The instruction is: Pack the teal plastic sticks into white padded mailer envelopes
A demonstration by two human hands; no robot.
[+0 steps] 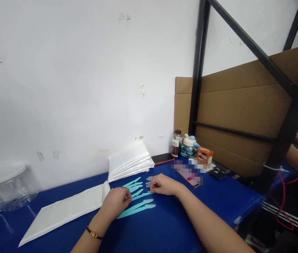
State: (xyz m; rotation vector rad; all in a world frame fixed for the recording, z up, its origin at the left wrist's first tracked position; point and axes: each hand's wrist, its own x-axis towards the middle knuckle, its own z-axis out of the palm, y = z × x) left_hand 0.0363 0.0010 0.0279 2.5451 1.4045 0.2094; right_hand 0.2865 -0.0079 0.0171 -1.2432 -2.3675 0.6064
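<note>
Several slim teal eyebrow razors [136,209] with paler tips lie fanned side by side on the blue table. My left hand [115,202] is closed over their handle ends, its fingers curled on one razor; its fingertips are partly hidden. My right hand [162,184] pinches at the pale tip of that same razor, thumb and forefinger pressed together. Several small translucent pieces [149,180] lie beside and partly behind my right fingers. A long white padded mailer [67,214] lies flat to the left of my left hand.
A stack of white mailers [129,163] leans against the wall. Two phones [163,159], a dark bottle [176,144], a water jug [189,147] and an orange box [204,157] stand or lie behind. Clear tubs [11,189] are at left. A metal frame [278,140] borders the right.
</note>
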